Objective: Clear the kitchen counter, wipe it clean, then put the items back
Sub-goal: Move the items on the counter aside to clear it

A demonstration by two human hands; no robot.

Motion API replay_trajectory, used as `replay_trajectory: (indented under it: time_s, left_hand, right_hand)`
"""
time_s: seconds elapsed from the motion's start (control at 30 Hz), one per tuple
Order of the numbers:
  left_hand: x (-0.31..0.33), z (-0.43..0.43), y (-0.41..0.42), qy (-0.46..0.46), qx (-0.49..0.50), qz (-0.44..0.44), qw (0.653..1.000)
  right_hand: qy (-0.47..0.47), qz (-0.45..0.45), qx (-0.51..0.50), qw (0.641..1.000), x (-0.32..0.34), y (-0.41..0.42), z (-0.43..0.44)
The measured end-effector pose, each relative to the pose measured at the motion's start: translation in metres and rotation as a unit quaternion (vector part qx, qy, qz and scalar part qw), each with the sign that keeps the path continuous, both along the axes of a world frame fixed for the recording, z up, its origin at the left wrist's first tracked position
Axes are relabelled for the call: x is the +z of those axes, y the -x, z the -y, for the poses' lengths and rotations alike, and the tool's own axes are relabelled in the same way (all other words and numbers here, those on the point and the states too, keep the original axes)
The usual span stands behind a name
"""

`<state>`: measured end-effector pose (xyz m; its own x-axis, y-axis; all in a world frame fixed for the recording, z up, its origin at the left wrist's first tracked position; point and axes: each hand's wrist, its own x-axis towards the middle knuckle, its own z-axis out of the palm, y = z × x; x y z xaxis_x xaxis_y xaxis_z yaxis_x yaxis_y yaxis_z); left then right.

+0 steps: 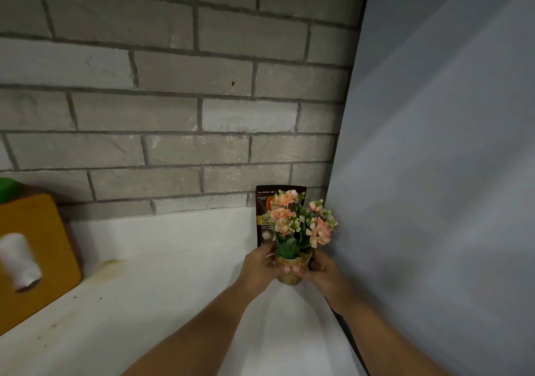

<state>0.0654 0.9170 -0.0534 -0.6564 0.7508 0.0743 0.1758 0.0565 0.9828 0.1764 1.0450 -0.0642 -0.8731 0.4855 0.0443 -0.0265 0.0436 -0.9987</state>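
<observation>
Small burlap-wrapped flower pot (291,279), pink blooms, sits at the far right corner of the white counter (173,259), just in front of a brown coffee pouch (264,202) standing at the brick wall (173,86). Left hand (256,267) and right hand (322,271) both grip it, fingers curled round the wrap. Base seems to touch the counter, though this is unclear. Wooden tissue box (37,259) well apart at left.
</observation>
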Motion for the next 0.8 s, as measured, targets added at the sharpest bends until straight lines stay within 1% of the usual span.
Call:
replay_trajectory:
  time_s: [0.4,0.7,0.8]
  left_hand:
    - [-0.003,-0.002,0.0,0.005,0.014,-0.002,1.0]
    - [-0.001,0.007,0.0,0.043,0.058,-0.02,0.997]
    - [0.001,0.016,0.0,0.068,0.083,-0.033,0.994]
  right_hand:
    - [-0.004,0.016,0.006,1.0,0.002,0.001,0.004]
    - [0.007,0.009,-0.014,1.0,0.006,-0.004,0.012]
    - [0.001,0.054,-0.034,0.998,0.015,-0.008,0.018]
